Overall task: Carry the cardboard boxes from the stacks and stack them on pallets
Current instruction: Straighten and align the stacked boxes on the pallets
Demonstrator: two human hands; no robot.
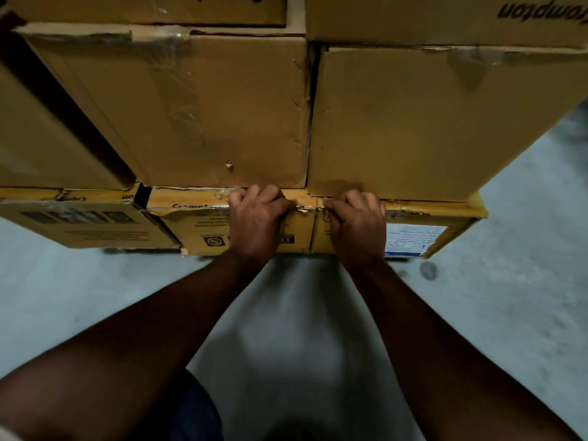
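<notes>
Both forearms reach toward twelve o'clock, the left hand [256, 219] and right hand [358, 226] clenched on the top edges of the low boxes [235, 230] under the stack [203, 113], nothing apparently lifted yet.

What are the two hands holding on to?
Left hand and right hand curl their fingers over the top front edge of the bottom cardboard boxes, beneath the upper boxes.
</notes>
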